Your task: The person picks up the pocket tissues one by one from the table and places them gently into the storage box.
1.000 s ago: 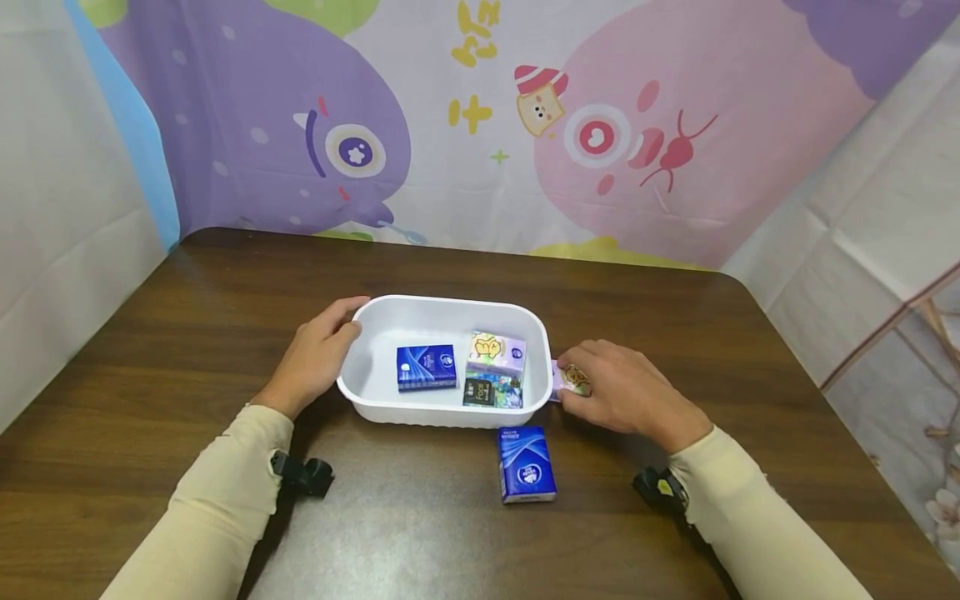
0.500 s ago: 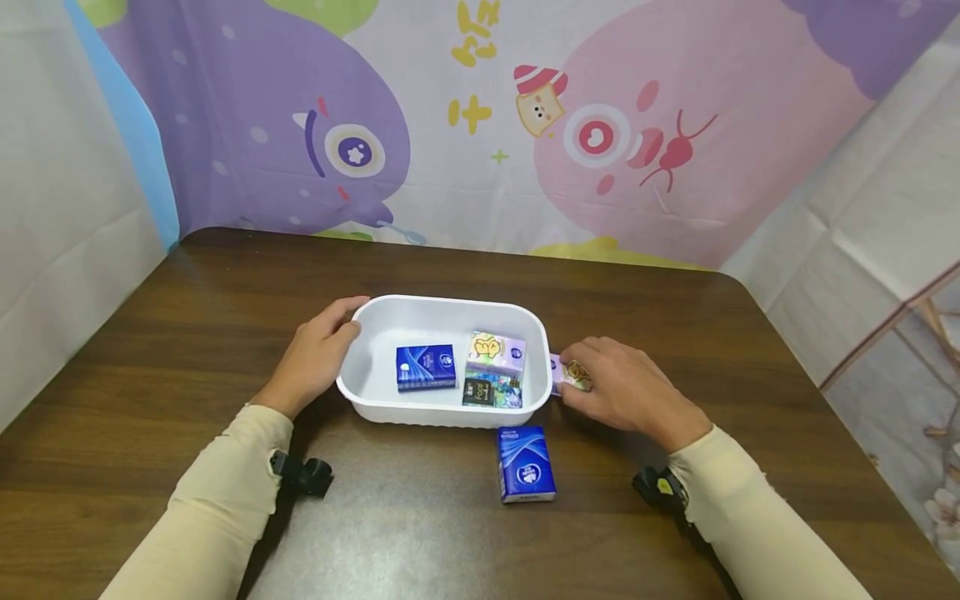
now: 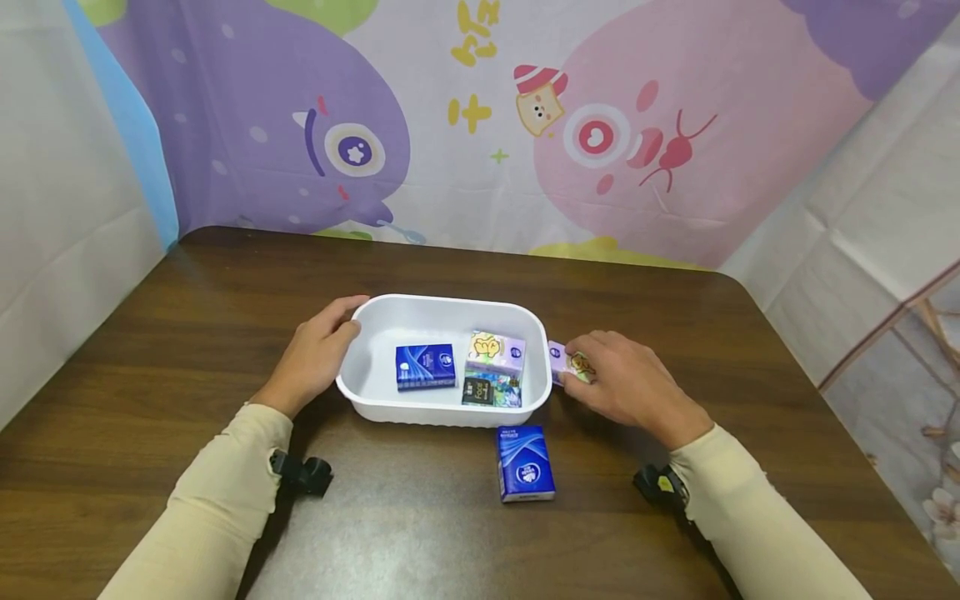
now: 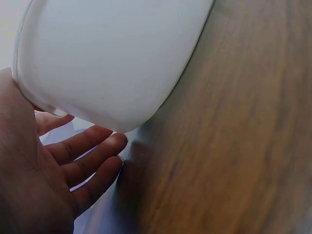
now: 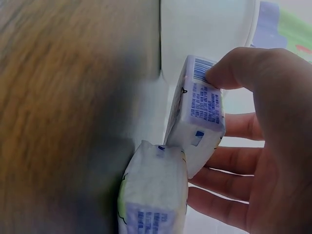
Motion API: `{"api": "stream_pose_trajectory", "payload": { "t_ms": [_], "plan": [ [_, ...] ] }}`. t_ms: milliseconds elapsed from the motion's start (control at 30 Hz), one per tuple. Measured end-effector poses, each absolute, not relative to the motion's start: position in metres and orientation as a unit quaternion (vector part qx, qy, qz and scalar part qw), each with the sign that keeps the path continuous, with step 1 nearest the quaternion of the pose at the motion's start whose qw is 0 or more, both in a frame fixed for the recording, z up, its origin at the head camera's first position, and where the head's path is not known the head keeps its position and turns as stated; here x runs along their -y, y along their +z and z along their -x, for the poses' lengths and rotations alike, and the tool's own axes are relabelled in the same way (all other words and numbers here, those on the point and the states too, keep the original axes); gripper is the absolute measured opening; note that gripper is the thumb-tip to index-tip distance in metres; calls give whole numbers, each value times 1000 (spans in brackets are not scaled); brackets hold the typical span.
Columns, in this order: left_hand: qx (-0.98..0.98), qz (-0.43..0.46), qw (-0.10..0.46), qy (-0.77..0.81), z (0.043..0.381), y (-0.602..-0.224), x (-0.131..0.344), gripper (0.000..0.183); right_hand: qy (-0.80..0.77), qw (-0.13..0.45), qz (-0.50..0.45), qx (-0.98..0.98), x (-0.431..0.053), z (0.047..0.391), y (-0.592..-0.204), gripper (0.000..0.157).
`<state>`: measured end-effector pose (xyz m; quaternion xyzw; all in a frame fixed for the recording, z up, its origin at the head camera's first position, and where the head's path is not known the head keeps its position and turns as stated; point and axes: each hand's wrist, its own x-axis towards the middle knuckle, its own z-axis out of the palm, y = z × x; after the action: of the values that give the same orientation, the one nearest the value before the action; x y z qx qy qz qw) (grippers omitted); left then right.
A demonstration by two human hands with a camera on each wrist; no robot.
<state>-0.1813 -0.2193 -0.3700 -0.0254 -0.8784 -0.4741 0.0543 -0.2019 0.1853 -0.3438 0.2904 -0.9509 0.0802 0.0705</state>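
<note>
Head view, read left to right: the left hand (image 3: 311, 358) was placed at the left end of a white tub (image 3: 375, 367), thumb at the rim, fingers loosely extended along the outer wall. Inside the tub, a blue pack (image 3: 425, 367) was laid near the middle; to its right, a purple pack (image 3: 495, 352) was positioned behind a black-and-patterned pack (image 3: 491, 391). A loose blue pack (image 3: 525, 463) was laid on the counter (image 3: 390, 533), just in front of the tub. Beside the tub's right end, a purple cartoon pack (image 3: 557, 362) was pinched between thumb and fingers of the right hand (image 3: 626, 379). By right wrist view, this pack was touched by a similar pack (image 5: 153, 190).
</note>
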Motion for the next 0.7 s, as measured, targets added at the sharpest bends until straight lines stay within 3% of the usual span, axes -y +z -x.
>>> {"api": "stream_pose_trajectory", "payload": {
  "t_ms": [700],
  "plan": [
    [880, 21, 45, -473, 181, -369, 221, 46, 84, 91, -263, 957, -188, 207, -340, 44]
  ]
}}
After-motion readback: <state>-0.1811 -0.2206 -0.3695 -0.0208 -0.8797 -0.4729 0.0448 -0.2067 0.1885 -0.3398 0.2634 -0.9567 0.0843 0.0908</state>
